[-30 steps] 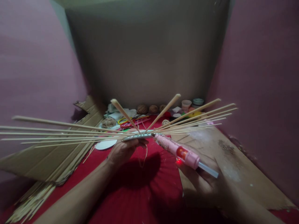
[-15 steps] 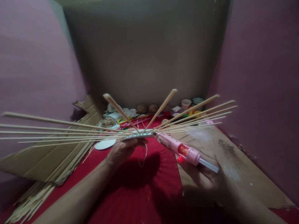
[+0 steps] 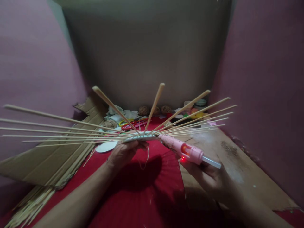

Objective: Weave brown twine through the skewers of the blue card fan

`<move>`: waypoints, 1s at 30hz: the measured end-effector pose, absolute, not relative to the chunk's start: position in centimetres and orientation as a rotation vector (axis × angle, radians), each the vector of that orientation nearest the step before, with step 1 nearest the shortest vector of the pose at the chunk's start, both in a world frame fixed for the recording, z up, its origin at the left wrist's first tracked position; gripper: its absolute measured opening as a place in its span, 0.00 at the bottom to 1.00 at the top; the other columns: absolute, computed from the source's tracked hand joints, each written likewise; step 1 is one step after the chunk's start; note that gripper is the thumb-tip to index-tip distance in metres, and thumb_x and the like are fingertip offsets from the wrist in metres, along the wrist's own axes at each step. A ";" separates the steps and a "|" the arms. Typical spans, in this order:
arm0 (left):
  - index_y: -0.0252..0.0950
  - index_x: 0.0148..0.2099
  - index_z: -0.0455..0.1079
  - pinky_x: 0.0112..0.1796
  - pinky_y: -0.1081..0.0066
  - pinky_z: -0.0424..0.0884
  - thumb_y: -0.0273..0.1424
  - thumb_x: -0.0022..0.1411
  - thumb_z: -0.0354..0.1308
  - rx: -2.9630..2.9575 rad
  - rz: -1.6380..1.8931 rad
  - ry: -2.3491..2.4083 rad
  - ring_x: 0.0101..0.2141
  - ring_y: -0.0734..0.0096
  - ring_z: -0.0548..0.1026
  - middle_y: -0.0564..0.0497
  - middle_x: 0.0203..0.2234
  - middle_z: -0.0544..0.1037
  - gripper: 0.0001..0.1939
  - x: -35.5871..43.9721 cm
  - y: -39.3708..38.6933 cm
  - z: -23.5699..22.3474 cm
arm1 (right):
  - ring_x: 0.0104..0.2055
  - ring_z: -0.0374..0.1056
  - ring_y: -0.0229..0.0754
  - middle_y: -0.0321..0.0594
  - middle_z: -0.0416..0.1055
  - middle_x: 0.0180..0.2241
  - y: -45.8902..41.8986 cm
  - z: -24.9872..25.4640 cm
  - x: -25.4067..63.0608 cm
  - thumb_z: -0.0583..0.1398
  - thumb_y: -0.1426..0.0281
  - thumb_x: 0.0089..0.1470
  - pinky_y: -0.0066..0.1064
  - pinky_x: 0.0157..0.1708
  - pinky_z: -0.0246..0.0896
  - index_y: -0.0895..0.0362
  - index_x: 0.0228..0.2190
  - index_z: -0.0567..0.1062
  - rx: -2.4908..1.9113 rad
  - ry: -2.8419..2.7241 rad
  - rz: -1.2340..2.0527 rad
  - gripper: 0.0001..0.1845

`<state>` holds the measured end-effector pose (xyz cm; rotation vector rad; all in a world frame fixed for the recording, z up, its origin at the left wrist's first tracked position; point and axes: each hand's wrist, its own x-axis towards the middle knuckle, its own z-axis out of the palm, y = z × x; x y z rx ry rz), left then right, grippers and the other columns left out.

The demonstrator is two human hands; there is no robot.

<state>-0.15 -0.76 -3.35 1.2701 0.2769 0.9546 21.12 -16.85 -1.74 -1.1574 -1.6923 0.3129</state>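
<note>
My left hand (image 3: 123,152) grips from below a small flat disc (image 3: 141,138) from which several long wooden sticks (image 3: 59,129) fan outward left, up and right. My right hand (image 3: 209,179) is closed around a pink hot glue gun (image 3: 182,150) with a red light glowing on it. The gun's nozzle touches the disc's right edge where the right-hand sticks (image 3: 199,122) meet it. A clear glue stick pokes out of the gun's rear. A loose thread hangs below the disc.
A red cloth (image 3: 147,190) covers the floor. Cardboard sheets lie at left (image 3: 47,161) and right (image 3: 228,164). A bundle of spare sticks (image 3: 28,202) lies at lower left. Twine balls (image 3: 143,110), cups, a white disc (image 3: 106,146) and coloured bits sit by the back cardboard wall.
The fan of sticks has tilted so its upper sticks rise higher. The glue gun has levelled out a little, its nozzle staying at the disc's right edge.
</note>
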 end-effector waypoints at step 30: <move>0.32 0.34 0.78 0.31 0.71 0.73 0.31 0.49 0.65 1.256 0.943 0.320 0.30 0.64 0.78 0.45 0.27 0.81 0.09 -0.4 -0.6 -3.3 | 0.20 0.61 0.36 0.36 0.70 0.23 -16.8 -1.3 21.3 0.56 0.71 0.54 0.27 0.15 0.59 0.53 0.38 0.76 -1.158 -1.572 0.344 0.11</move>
